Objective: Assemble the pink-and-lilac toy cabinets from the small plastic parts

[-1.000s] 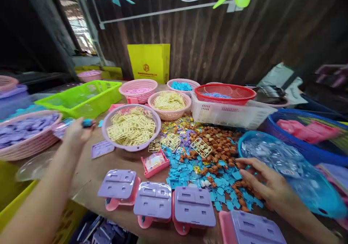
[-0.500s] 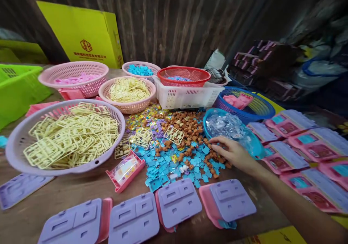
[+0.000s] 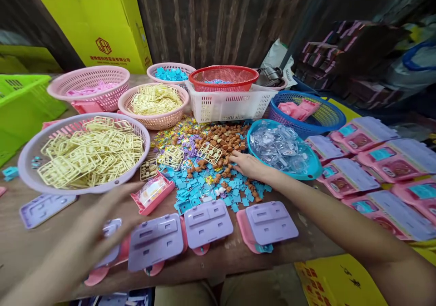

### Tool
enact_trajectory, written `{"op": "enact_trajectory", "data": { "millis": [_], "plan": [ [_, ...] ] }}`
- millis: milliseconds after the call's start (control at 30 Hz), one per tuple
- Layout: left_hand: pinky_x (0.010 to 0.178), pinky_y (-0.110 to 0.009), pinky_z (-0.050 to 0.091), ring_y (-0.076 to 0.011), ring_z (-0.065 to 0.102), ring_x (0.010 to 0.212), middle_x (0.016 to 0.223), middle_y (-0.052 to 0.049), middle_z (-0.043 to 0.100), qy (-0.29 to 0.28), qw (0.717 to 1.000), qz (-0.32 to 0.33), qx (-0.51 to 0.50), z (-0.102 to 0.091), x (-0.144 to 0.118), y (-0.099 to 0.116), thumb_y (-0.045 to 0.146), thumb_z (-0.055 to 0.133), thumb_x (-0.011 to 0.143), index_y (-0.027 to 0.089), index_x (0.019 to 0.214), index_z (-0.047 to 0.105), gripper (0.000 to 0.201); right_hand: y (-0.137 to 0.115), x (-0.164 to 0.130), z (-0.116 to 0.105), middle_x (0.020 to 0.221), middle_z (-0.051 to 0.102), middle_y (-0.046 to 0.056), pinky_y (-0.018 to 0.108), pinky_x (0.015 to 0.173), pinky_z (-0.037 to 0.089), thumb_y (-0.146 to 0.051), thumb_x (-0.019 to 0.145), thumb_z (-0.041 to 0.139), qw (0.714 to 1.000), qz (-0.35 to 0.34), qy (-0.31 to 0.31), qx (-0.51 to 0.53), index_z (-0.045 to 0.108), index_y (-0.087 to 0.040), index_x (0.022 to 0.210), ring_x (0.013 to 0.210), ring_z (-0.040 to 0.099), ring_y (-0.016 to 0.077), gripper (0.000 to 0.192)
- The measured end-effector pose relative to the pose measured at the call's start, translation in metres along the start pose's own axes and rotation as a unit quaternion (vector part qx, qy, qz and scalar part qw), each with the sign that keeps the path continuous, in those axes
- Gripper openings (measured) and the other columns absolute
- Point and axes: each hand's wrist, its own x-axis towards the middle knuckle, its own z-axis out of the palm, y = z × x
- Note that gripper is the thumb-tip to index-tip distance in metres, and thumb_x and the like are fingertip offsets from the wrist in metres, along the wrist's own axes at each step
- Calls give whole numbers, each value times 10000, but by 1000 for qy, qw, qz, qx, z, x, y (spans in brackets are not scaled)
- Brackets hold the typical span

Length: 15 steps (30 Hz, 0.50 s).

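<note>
Brown beads [image 3: 223, 143] lie heaped mid-table beside blue tiles [image 3: 204, 190], and our right hand [image 3: 245, 164] rests on the heap's near edge, fingers flat and spread, pinching nothing we can see. Our left hand [image 3: 102, 231] blurs over the leftmost lilac case [image 3: 112, 233] at the table's front; whether those fingers grip it we cannot tell. We judge this a picking step. Next, the right fingertips must close on a single bead, while the left steadies that case.
</note>
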Motion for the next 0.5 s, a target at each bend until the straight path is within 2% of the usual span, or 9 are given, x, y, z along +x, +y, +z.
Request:
{"op": "enact_trajectory", "data": {
  "millis": [100, 167, 233, 300, 367, 500],
  "plan": [
    [1006, -457, 391, -282, 400, 1266, 1426, -84, 365, -83, 973, 169, 133, 63, 0, 30, 358, 463, 845, 282, 1358, 342, 532, 2, -6, -1, 1024, 567, 111, 262, 714, 401, -124, 875, 432, 1000, -4, 14, 20, 589, -127, 987, 870, 594, 193, 193],
    [993, -536, 367, -338, 387, 1267, 1397, -165, 385, -83, 952, 203, 214, 97, -3, 42, 345, 512, 814, 213, 1377, 302, 615, 2, -13, -2, 987, 590, 108, 257, 723, 394, -116, 876, 418, 999, -7, 22, 39, 601, -118, 941, 872, 586, 189, 194],
    [970, -542, 382, -354, 437, 1224, 1332, -200, 448, -112, 936, 209, 262, 118, -5, 49, 342, 534, 802, 176, 1388, 268, 664, 4, -20, -1, 915, 622, 83, 243, 714, 390, -132, 867, 442, 998, -13, 22, 66, 617, -128, 903, 838, 585, 174, 179],
    [965, -520, 395, -338, 467, 1201, 1307, -193, 475, -140, 926, 216, 275, 125, -6, 54, 334, 519, 815, 183, 1396, 240, 662, 7, -27, 2, 805, 644, 42, 224, 673, 387, -151, 847, 483, 995, -21, 10, 96, 637, -150, 854, 757, 587, 152, 155],
    [970, -508, 394, -323, 465, 1205, 1309, -180, 476, -150, 921, 237, 272, 123, -7, 57, 328, 500, 830, 198, 1396, 233, 639, 11, -31, 6, 722, 647, 14, 208, 622, 378, -144, 813, 520, 992, -25, -2, 124, 652, -164, 800, 682, 578, 135, 135],
    [977, -504, 389, -318, 466, 1203, 1308, -181, 476, -160, 914, 273, 256, 117, -10, 58, 343, 493, 839, 193, 1393, 245, 625, 16, -31, 14, 699, 644, 17, 205, 602, 365, -127, 796, 512, 987, -8, 15, 163, 659, -153, 785, 650, 559, 129, 149]
  ]
}}
